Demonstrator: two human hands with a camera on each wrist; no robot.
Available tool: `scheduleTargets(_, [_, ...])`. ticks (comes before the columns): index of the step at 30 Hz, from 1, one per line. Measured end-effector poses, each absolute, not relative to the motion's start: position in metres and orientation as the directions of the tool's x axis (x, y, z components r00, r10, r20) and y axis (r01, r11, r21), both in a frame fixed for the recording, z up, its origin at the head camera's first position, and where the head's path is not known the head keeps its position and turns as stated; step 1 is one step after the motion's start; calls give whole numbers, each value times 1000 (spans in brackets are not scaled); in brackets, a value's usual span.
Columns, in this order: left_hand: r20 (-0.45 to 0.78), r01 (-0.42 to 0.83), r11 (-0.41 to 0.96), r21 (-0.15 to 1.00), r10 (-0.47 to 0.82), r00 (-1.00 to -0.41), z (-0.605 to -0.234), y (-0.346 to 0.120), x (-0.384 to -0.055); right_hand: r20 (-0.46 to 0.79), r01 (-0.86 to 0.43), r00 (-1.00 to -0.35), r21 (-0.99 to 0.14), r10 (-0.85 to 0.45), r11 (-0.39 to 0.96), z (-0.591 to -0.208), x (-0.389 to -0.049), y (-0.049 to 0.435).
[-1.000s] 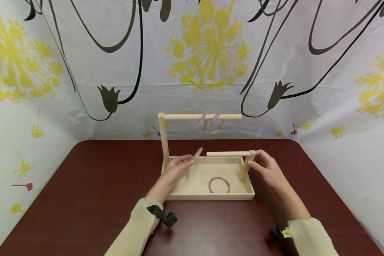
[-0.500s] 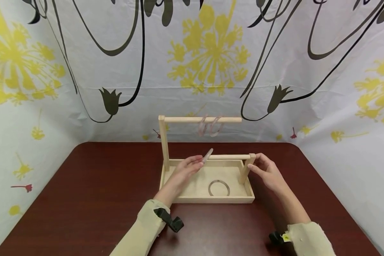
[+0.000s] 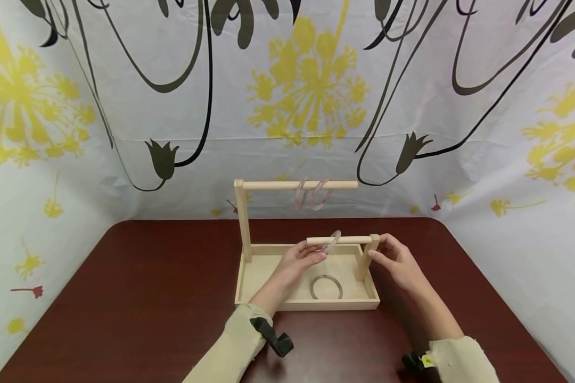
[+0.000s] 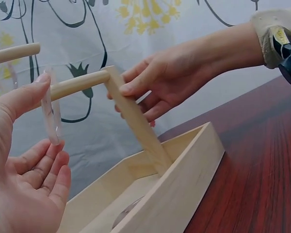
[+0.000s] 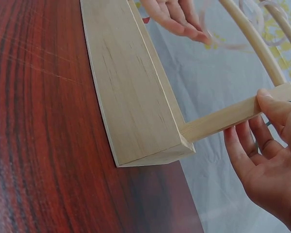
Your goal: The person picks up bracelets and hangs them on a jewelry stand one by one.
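My left hand (image 3: 297, 266) pinches a clear pinkish bangle (image 4: 47, 116) between thumb and fingers. The bangle stands around the lower wooden rod (image 3: 356, 240), a short way in from its free left end. My right hand (image 3: 402, 263) grips the short wooden post (image 5: 223, 115) that carries this rod, thumb on one side and fingers on the other. Another bangle (image 3: 326, 276) lies in the wooden tray (image 3: 311, 306) beneath. On the higher rod (image 3: 268, 185) hang two pinkish bangles (image 3: 320, 206), apart from both hands.
A tall wooden post (image 3: 243, 223) at the tray's left carries the higher rod. The tray stands on a dark red-brown table (image 3: 139, 298). Behind hangs a pale cloth (image 3: 249, 154) with yellow and dark plant prints.
My left hand has moved right with its bangle, from left of the lower rod's free end to around the rod. My right hand keeps its grip on the short post.
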State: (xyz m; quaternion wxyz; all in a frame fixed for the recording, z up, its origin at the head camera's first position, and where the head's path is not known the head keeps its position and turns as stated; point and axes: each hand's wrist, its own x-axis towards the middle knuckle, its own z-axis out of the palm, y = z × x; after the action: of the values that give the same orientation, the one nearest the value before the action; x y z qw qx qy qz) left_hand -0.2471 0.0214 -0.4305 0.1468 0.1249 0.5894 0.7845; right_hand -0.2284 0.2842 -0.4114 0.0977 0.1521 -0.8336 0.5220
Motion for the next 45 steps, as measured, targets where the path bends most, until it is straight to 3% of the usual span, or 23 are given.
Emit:
scheduleTargets(11, [38,-94,-307,947,397,-917,-437,42,-245,321,-356,-934,-842,-155,406,-413,-228,284])
scheduleTargets(20, [49,-67,-246,967,437,-898,-434,43,-248,324,-361,-933,-843,-159,399,-412,-230,286])
scheduleTargets(25, [59,-12,-145,989,478,-877,-436,33,-252,325,-363,-932,-844,-160,395,-413,-231,286])
scheduleTargets(31, [-1,89,146,985,524,-852,-443,21,-256,323,-361,-933,-847,-160,391,-413,-232,286])
scheduleTargets(35, [-79,157,359,920,563,-823,-445,17,-256,329,-368,-930,-845,-164,389,-412,-233,285])
scheduleTargets(38, [-71,330,511,794,617,-784,-444,16,-254,330,-368,-930,-846,-163,385,-411,-232,285])
scheduleTargets(42, [-19,564,600,567,694,-719,-442,18,-252,328,-366,-931,-845,-163,391,-412,-230,285])
scheduleTargets(45, [-16,624,614,484,718,-695,-441,18,-251,331,-369,-930,-843,-163,393,-413,-230,285])
